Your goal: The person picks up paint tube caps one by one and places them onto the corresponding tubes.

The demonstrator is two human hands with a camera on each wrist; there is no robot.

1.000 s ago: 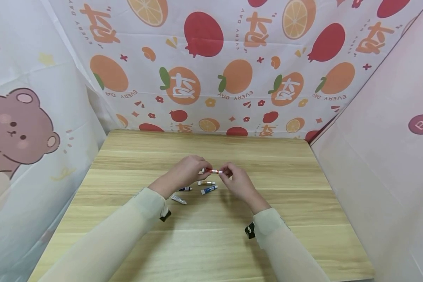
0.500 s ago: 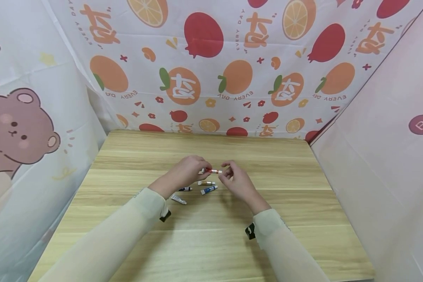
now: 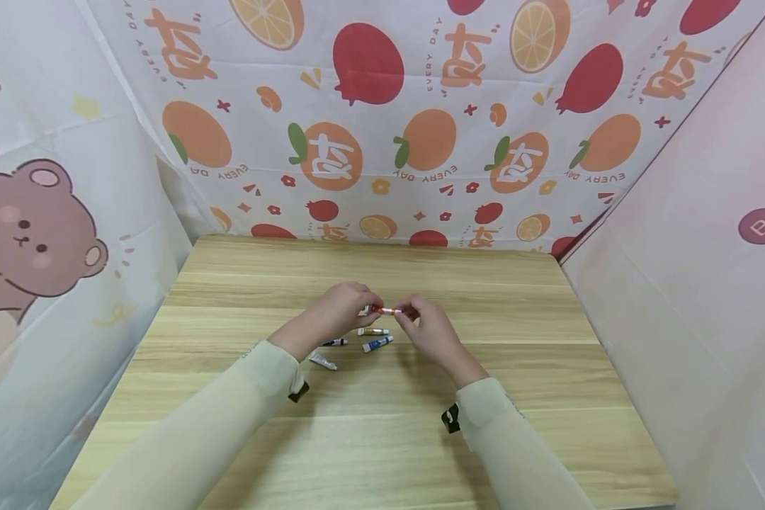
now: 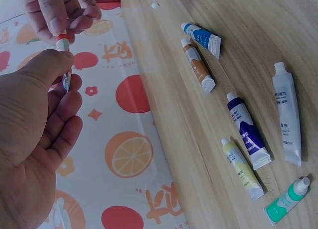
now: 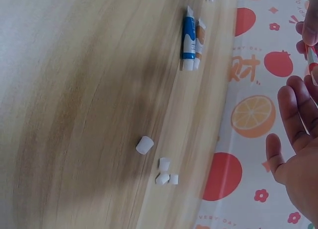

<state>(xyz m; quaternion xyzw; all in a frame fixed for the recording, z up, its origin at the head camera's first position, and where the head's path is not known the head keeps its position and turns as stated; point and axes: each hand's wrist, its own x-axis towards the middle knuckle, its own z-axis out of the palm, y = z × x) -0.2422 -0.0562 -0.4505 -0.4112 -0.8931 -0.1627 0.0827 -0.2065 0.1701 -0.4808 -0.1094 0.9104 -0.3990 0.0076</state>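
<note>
My left hand (image 3: 341, 308) grips a small red-and-white paint tube (image 3: 385, 310) above the table, thumb on top and fingers curled beneath. At the tube's other end, my right hand (image 3: 432, 329) pinches its tip between thumb and forefinger; the fingertips hide that end. Below the hands lie an ochre-brown tube (image 4: 198, 66) and a blue tube (image 4: 202, 38). Further along in the left wrist view are a violet tube (image 4: 247, 132), a pale yellow tube (image 4: 242, 169), a white tube (image 4: 286, 114) and a green tube (image 4: 287, 200).
Several small white caps (image 5: 144, 145) lie loose on the wooden table (image 3: 382, 453), seen in the right wrist view. A fruit-print cloth (image 3: 370, 142) hangs behind the table's far edge. Cloth walls stand at both sides.
Half a second ago my right thumb and forefinger were spread apart at the tube's tip; now they have closed on it again. My left hand and the lying tubes have stayed put.
</note>
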